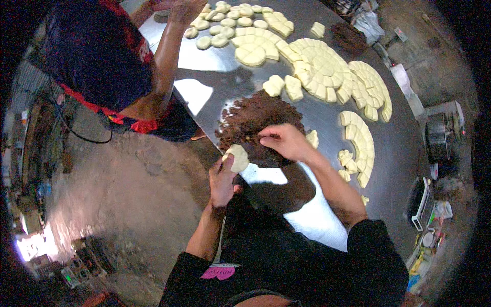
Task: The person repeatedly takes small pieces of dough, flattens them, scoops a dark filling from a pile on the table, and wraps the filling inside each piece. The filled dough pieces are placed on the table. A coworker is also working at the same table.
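Observation:
My left hand (222, 186) holds a flattened round of pale dough (237, 158) near the metal table's edge. Over the near side of a heap of dark brown crumbly filling (264, 113) is my right hand (285, 141), its fingers curled; whether it pinches any filling cannot be told. Beyond the heap lie two loose dough pieces, one a lump (274, 85), the other a scored block (294, 88). Cut dough portions (322, 63) spread in fan shapes behind them, and a curved row of dough (360, 142) lies at the right. Part of another dough piece (313, 139) shows behind my right wrist.
A co-worker (103, 65) stands at the table's left side, arms over its far left part, near several small round dough pieces (228, 22). More brown filling (348, 37) lies at the far edge. Beyond the right edge are a metal pot (438, 136) and a black tray-like object (418, 203).

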The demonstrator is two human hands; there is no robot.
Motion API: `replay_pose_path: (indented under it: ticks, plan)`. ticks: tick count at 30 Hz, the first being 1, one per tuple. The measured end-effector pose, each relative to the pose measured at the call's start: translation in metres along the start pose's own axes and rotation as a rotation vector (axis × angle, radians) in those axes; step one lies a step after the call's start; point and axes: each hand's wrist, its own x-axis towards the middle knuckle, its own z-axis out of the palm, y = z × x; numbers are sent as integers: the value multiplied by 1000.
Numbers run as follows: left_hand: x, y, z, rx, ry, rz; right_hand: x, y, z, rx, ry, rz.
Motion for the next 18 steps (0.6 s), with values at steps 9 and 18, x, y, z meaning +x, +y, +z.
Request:
replay_pose_path:
  ticks: [9, 18]
  plan:
    - [-25, -58, 76, -164, -164, -148, -142, 36, 30, -213, 380, -57]
    - [-77, -85, 106, 396, -242, 39, -190, 16, 24, -79, 695, -49]
